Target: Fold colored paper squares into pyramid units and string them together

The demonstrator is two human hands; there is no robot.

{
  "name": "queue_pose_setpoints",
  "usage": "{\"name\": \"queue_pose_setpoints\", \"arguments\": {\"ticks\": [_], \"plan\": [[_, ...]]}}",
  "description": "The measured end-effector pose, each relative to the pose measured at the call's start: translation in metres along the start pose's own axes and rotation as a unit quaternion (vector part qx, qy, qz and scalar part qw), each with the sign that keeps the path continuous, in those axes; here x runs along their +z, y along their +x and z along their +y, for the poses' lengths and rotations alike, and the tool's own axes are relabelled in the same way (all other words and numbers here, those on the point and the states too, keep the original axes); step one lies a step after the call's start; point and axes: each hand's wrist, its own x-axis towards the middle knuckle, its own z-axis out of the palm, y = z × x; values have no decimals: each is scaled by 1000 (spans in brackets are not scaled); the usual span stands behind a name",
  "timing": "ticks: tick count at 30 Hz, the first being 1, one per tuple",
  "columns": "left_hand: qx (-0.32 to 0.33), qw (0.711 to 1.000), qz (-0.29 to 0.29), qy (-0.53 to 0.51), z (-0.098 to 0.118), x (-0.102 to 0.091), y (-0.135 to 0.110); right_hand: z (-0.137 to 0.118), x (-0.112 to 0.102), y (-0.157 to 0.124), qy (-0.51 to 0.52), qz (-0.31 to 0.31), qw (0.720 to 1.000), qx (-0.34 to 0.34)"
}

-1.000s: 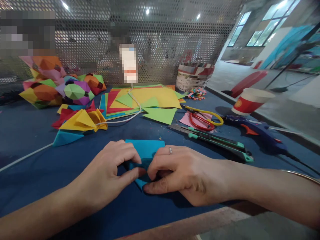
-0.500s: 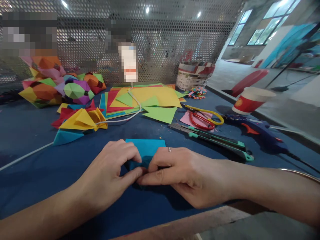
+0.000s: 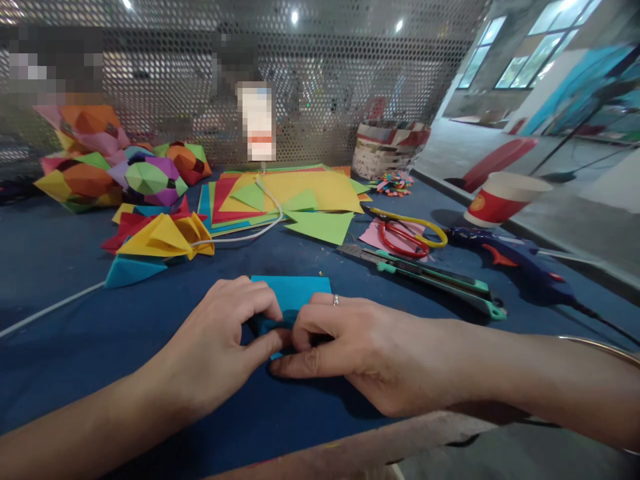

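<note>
A sheet of blue paper (image 3: 293, 290) lies on the dark blue tabletop between my hands, its near part folded up and partly hidden by my fingers. My left hand (image 3: 235, 327) pinches the left side of the fold, thumb low and fingers curled over it. From the right, my right hand (image 3: 345, 340), with a ring on one finger, presses on the near edge with curled fingers; its thumb stretches along the table just below the paper. The fingertips of both hands nearly meet at the fold.
Folded yellow, red and blue paper pieces (image 3: 155, 237) sit left, near paper balls (image 3: 155, 180). Behind lies a stack of coloured sheets (image 3: 310, 190). Rightward are scissors (image 3: 407, 233), a utility knife (image 3: 430, 277), a glue gun (image 3: 520, 267), a paper cup (image 3: 503, 200) and a woven basket (image 3: 385, 150).
My right thumb has dropped slightly away from the left thumb, and a bit more blue paper shows between them. My left hand has hardly moved.
</note>
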Motion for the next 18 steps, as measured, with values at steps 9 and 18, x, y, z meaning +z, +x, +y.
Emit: {"name": "queue_pose_setpoints", "arguments": {"ticks": [9,18], "plan": [[-1,1000,-15,8,2,-3,1,3,1,-3,44,48,998,6],[1,1000,-9,12,-1,0,0,1,2,-1,24,34,999,-12]]}}
